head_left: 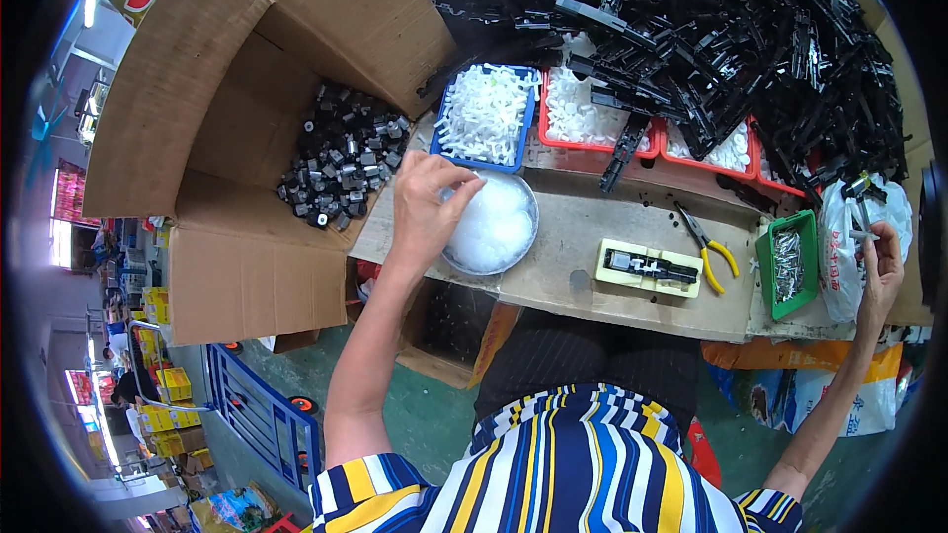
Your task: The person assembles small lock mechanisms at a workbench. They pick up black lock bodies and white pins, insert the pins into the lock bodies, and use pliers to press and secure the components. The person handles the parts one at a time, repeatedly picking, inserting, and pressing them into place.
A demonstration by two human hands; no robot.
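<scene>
My left hand [427, 207] hovers over the rim of a round metal bowl [518, 247] of white grease-like stuff, fingers pinched together; whether they hold a small part I cannot tell. My right hand [879, 262] is far right beside a white plastic bag [839, 237], pinching a small metal piece [862, 234]. A black plastic part [649, 266] lies in a pale yellow fixture [612, 278] on the cardboard-covered bench between the hands. Yellow-handled pliers [713, 247] lie just right of the fixture.
A blue tray of white plastic pieces [486, 115] and red trays [592, 143] sit behind the bowl. A large heap of long black parts [711, 39] fills the back. An open cardboard box of small black parts [341, 158] stands left. A green tray of metal pins [787, 266] sits right.
</scene>
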